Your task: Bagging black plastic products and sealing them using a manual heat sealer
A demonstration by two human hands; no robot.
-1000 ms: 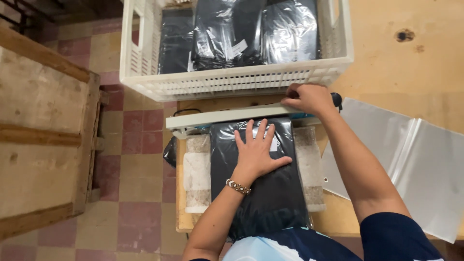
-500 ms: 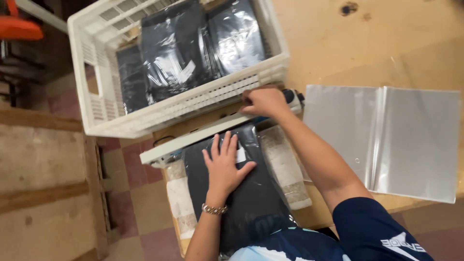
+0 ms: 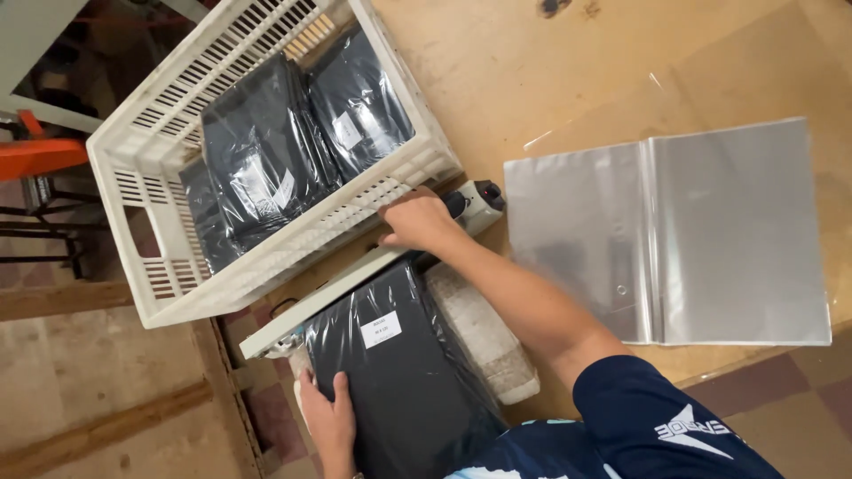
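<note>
- While the right hand (image 3: 417, 222) pressed flat, gripping nothing, on the heat sealer's arm (image 3: 342, 288), the black bagged packet (image 3: 399, 372) lay under that bar on the wooden surface (image 3: 550, 80).
- The left hand (image 3: 327, 419), fingers curled on the packet's edge, pinched it; a slip there could skew the seal.
- Fingers near the bar risked a burn.

Right hand (image 3: 417, 222) pressing sealer bar (image 3: 333, 288), left hand (image 3: 327, 417) apparently steadying black bagged packet (image 3: 404, 372)
</note>
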